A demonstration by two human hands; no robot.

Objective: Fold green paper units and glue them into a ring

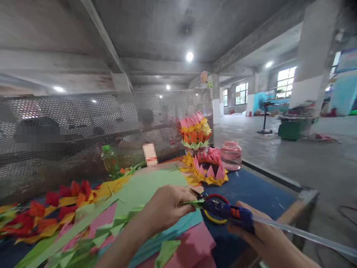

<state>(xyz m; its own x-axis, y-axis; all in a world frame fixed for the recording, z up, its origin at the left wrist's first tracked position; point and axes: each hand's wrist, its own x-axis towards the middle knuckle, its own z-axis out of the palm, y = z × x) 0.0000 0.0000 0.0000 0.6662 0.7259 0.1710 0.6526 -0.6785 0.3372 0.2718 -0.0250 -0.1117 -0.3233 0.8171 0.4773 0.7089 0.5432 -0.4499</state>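
Lying just below the frame's centre, the folded green paper piece [192, 203] is pinched at its left end by the left hand [167, 208], fingers pressed together around it, so that its pointed tip runs rightward toward the nozzle of the blue glue gun [228, 213]. The glue gun sits in the right hand [259, 234], whose fingers are closed around the grip at lower right, and its long axis runs from the clear glue stick [301, 234] trailing to the lower right edge, up and left to the nozzle, which meets or nearly meets the paper tip; I cannot tell whether they touch. So paper and gun lie nearly in one line, tip to tip, with the left hand the nearer to the paper. Under both lie pink, teal and green paper sheets [150, 186] on the blue table [259, 193]. Further up the frame stand finished paper flower pieces [208, 169], a stacked paper lotus [195, 134], a pink jar [231, 155] and a green bottle [110, 160] before the perforated metal screen [83, 123].
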